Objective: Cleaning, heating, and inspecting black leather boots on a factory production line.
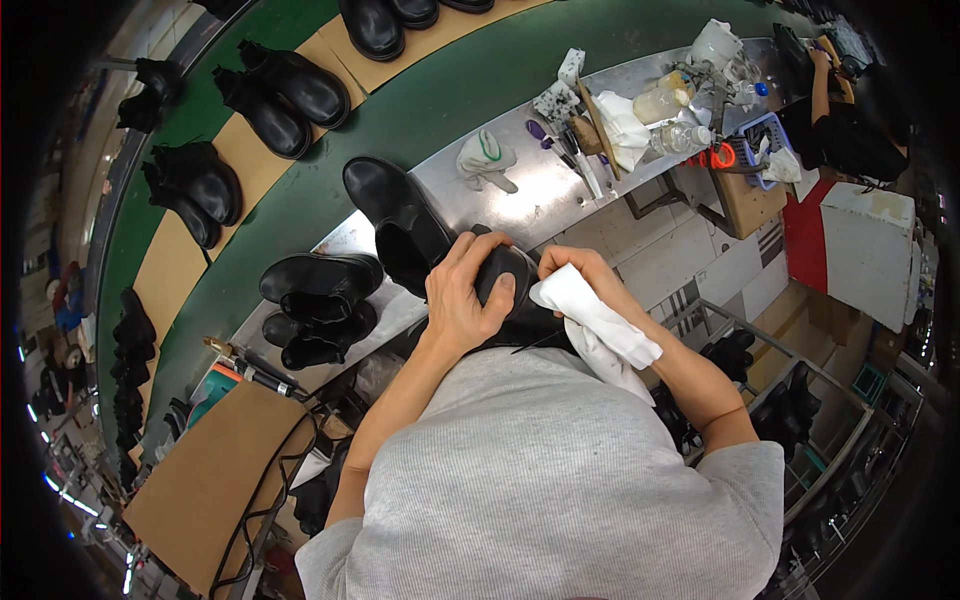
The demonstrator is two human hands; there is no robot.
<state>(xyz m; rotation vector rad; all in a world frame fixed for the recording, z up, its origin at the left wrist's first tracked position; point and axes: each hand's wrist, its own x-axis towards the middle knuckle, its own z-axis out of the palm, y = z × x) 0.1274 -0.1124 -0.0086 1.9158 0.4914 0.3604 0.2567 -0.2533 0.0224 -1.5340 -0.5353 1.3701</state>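
My left hand (pixel 466 292) is closed around a black leather boot (pixel 507 266), held close in front of my body, with the thumb pressed on its surface. In my right hand (pixel 588 272) is a white cloth (pixel 600 318) that hangs down over the wrist side. The fingers of that hand are bent beside the boot's edge; whether the cloth touches the leather I cannot tell. Another black boot (pixel 385 195) rests on the metal bench just beyond my left hand. My hands and shirt hide the lower part of the held boot.
Two more dark boots (pixel 325 280) sit on the bench to the left. A glove (pixel 486 158), brushes, bottles (pixel 680 138) and a blue basket (pixel 762 145) lie along the metal bench (pixel 540 195). Beyond runs a green conveyor (pixel 420 125) with boots on cardboard. A co-worker's arm (pixel 820 88) shows far right.
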